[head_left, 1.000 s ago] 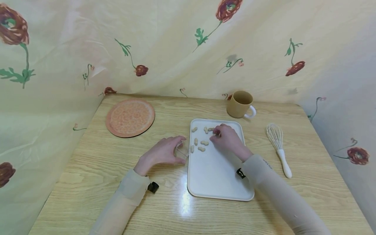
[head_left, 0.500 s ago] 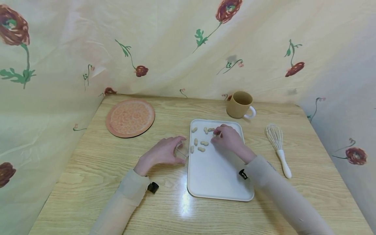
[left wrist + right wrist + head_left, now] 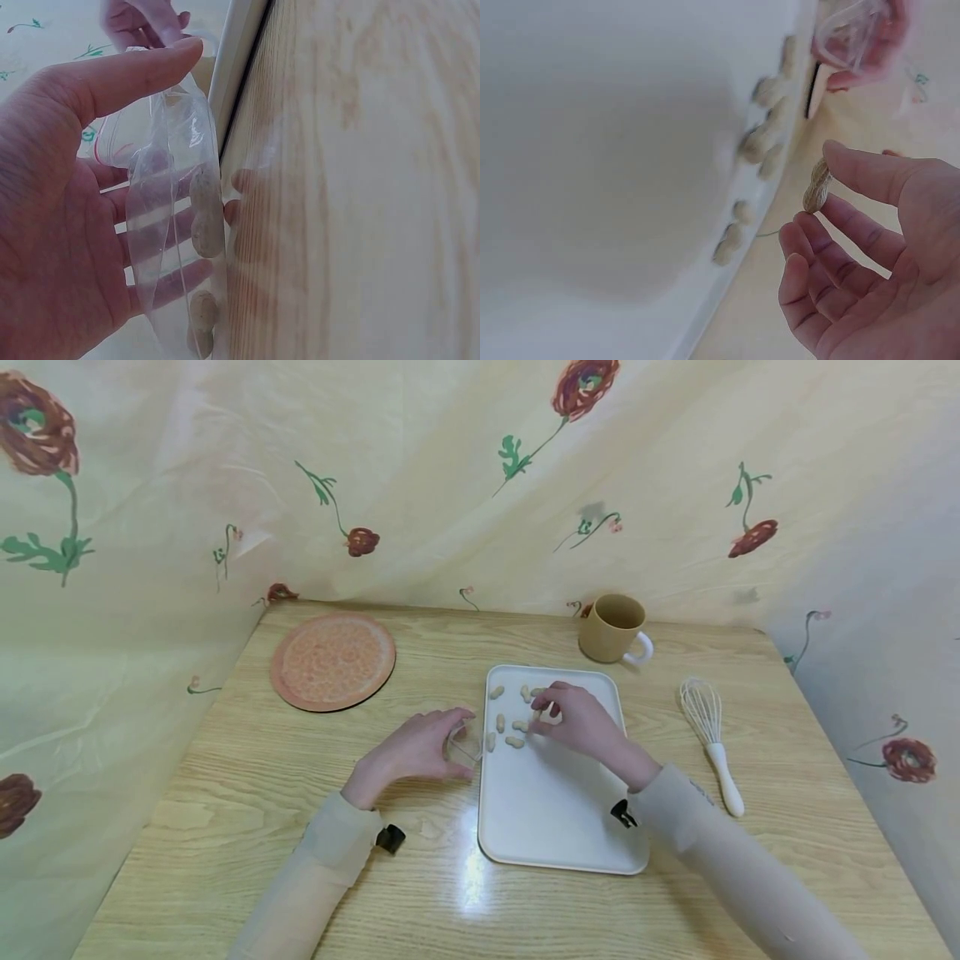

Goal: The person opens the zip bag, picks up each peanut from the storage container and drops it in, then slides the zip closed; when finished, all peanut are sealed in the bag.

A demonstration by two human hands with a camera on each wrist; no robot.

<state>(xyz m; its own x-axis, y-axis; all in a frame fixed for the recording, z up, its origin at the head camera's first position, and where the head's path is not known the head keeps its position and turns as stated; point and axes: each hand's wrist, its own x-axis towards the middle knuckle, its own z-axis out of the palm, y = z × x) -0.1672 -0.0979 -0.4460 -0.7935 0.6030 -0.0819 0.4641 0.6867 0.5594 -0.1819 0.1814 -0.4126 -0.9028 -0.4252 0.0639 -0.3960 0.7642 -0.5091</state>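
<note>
My left hand (image 3: 420, 747) holds a clear plastic zip bag (image 3: 169, 217) upright at the left edge of the white tray (image 3: 558, 818). Two peanuts show through the film in the left wrist view, one being a peanut (image 3: 206, 214) near the bag's middle. My right hand (image 3: 581, 722) is over the upper part of the tray. Between thumb and fingertips it pinches a single peanut (image 3: 817, 187). Several more peanuts, such as a peanut (image 3: 514, 742), lie scattered on the tray's upper left; the right fingers overlap some in the head view.
A tan mug (image 3: 611, 631) with a white handle stands behind the tray. To the right lies a whisk (image 3: 712, 739) with a white handle. A round orange-pink mat (image 3: 333, 660) is at the table's back left. Floral cloth (image 3: 450, 485) hangs behind the table.
My right hand has shifted a little left over the tray, toward the bag. The left hand and the bag keep their place.
</note>
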